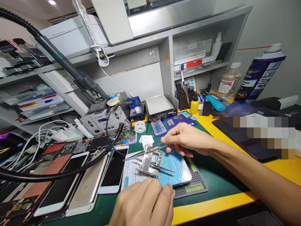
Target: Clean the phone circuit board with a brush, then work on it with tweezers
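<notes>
Thumb and forefinger of my right hand [184, 140] pinch the end of metal tweezers [137, 154], which slant leftward across a phone circuit board [148, 165]. The board, full of silver shields and cut-outs, is tilted over a blue-and-white box [178, 175]. Close to its lower edge is my left hand [143, 204], closed with the knuckles toward me; its fingertips and whatever they grip are hidden. A thin dark metal rod [166, 169] juts out to the right of the board; I cannot tell what it belongs to.
Phones [87, 185] and phone parts line the left side. A black cable [58, 175] loops over them. Behind stand a soldering station [103, 121], a solder spool [140, 127], a heating plate [161, 110] and a yellow bottle [194, 105]. A spray can [258, 75] stands at right.
</notes>
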`<control>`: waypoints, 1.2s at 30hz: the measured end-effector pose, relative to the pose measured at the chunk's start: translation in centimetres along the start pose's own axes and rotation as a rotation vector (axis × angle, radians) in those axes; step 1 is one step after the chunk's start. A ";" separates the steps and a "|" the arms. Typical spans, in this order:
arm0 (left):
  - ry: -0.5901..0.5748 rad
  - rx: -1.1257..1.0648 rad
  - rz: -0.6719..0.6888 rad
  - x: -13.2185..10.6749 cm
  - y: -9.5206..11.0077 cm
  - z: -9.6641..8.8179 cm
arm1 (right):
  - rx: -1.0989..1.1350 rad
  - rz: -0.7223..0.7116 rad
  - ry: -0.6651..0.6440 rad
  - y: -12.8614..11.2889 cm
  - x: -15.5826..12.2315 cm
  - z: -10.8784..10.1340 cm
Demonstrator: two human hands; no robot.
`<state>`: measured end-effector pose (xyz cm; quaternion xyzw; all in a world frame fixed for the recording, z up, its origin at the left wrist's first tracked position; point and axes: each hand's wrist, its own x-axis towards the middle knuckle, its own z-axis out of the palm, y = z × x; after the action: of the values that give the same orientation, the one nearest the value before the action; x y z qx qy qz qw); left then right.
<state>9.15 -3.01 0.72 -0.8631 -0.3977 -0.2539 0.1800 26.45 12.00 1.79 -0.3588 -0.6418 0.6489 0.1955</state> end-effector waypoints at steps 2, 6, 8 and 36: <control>0.015 0.021 -0.003 0.1 0.1 0.2 | 0.005 0.006 0.008 0.0 0.0 0.1; 0.050 0.102 -0.018 0.3 0.2 0.7 | -0.003 0.060 -0.001 -0.3 -0.1 0.1; 0.038 0.144 -0.010 0.5 0.2 1.0 | 0.000 0.099 -0.010 -0.4 -0.1 0.1; 0.026 0.107 -0.072 -0.2 0.7 2.2 | 0.210 0.177 -0.119 0.6 0.9 0.0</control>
<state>10.17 -2.44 -1.27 -0.8341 -0.4392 -0.2498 0.2214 25.96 12.62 1.01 -0.3523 -0.5467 0.7473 0.1359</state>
